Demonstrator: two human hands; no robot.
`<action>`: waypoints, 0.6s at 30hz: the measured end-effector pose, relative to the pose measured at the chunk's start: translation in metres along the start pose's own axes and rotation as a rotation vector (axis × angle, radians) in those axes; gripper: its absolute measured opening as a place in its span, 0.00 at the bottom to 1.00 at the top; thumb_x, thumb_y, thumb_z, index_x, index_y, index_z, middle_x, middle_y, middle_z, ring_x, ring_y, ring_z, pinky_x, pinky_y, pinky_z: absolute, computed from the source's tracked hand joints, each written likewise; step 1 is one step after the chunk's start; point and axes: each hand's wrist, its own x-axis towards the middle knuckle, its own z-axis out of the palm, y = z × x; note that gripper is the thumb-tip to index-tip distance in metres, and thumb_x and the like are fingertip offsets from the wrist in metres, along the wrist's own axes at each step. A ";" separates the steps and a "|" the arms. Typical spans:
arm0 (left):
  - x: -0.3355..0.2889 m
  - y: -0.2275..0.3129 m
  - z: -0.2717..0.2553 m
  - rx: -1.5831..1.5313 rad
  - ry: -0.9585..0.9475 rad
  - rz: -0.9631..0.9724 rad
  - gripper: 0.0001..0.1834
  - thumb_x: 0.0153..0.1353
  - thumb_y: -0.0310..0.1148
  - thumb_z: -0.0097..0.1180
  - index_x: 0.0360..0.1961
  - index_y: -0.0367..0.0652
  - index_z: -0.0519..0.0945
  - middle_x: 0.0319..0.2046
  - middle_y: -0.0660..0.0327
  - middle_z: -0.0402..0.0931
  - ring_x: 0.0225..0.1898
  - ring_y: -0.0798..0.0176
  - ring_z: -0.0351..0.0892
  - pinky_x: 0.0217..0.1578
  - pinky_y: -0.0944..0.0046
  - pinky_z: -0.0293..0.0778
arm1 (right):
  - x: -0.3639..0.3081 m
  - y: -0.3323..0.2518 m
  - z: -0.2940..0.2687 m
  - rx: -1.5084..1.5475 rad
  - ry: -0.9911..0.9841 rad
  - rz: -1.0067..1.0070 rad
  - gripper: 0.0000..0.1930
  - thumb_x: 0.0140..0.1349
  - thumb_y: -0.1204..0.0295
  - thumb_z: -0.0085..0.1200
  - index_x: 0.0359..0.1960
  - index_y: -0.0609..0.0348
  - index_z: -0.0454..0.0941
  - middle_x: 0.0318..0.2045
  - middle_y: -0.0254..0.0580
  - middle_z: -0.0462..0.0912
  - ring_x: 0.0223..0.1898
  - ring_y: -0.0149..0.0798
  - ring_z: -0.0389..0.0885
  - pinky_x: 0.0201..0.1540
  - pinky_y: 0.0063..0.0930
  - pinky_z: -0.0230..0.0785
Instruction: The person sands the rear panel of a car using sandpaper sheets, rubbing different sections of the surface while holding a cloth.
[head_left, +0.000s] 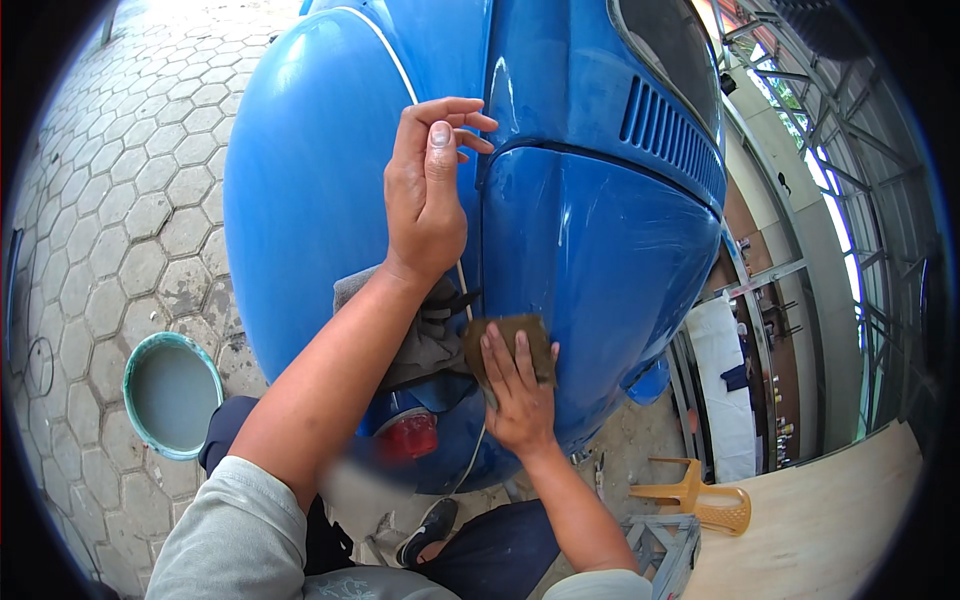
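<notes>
A blue rounded car (600, 220) with a vented rear lid fills the middle of the view. My right hand (522, 405) lies on a brownish square of sandpaper (508, 345), pressing it against the lower left part of the lid near the fender seam. Above the fender, my left hand (428, 195) is raised with loosely bent fingers and nothing in it. A grey cloth (425, 340) is draped over the fender below my left wrist. Beneath that cloth shows a red tail lamp (408, 435).
A green-rimmed bucket (131, 400) of greyish water stands on the hexagonal paving (110, 340) at left. To the right are a yellow plastic chair (690, 495), a grey metal stand (665, 550) and a wooden board (800, 520). My shoe (430, 530) is below the car.
</notes>
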 end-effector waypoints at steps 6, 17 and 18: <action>0.001 -0.006 -0.002 -0.026 -0.004 -0.004 0.23 0.98 0.40 0.39 0.71 0.38 0.82 0.59 0.52 0.92 0.55 0.62 0.90 0.60 0.59 0.80 | 0.137 0.010 -0.050 -0.018 0.187 -0.044 0.47 0.71 0.73 0.60 0.95 0.47 0.67 0.97 0.31 0.63 0.98 0.50 0.52 0.95 0.81 0.40; 0.001 -0.008 0.002 0.011 -0.039 0.025 0.21 0.97 0.38 0.41 0.71 0.38 0.83 0.58 0.52 0.92 0.56 0.62 0.90 0.60 0.58 0.80 | -0.100 0.019 0.054 0.119 0.136 0.079 0.51 0.58 0.77 0.60 0.91 0.66 0.72 0.94 0.56 0.67 0.95 0.71 0.57 0.92 0.60 0.63; 0.001 -0.007 0.004 0.002 -0.036 0.025 0.21 0.97 0.38 0.41 0.71 0.38 0.83 0.58 0.52 0.92 0.56 0.62 0.90 0.60 0.58 0.80 | -0.126 0.022 0.065 0.090 0.115 0.085 0.50 0.58 0.75 0.59 0.90 0.67 0.73 0.94 0.58 0.67 0.95 0.71 0.57 0.92 0.60 0.64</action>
